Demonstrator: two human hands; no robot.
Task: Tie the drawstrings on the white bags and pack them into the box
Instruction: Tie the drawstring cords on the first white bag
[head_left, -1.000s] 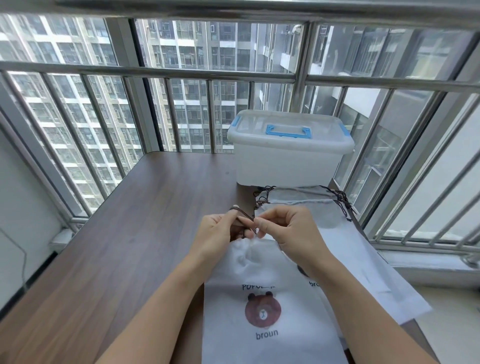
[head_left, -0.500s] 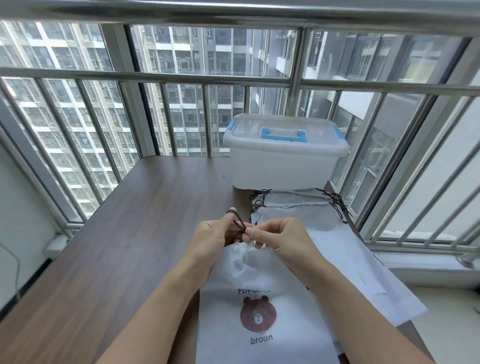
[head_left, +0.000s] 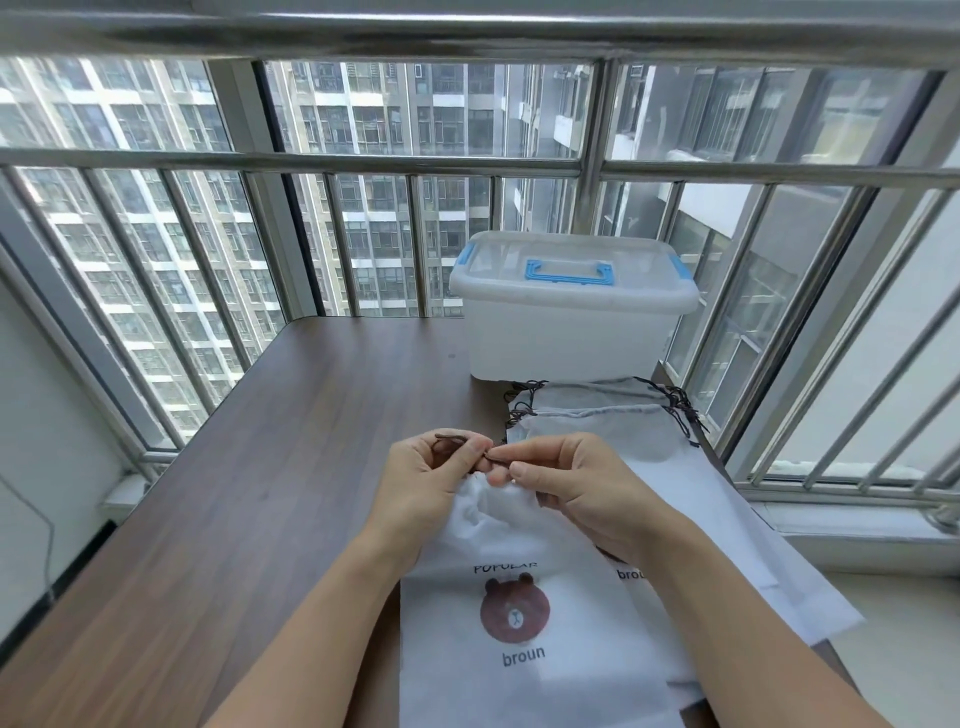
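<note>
White fabric, printed with a brown bear, makes up the bag (head_left: 524, 597) lying flat on the dark wood tabletop (head_left: 249, 493); its long axis runs away from the person, gathered mouth pointing toward the lidded box (head_left: 566, 322) at the far edge. The brown drawstring (head_left: 457, 447) sits at that mouth, between both hands. The left hand (head_left: 426, 478) pinches a loop of it with curled fingers; the right hand (head_left: 576, 483) pinches the other strand, just beside. More white bags (head_left: 649, 457) lie stacked to the right, under the right wrist.
</note>
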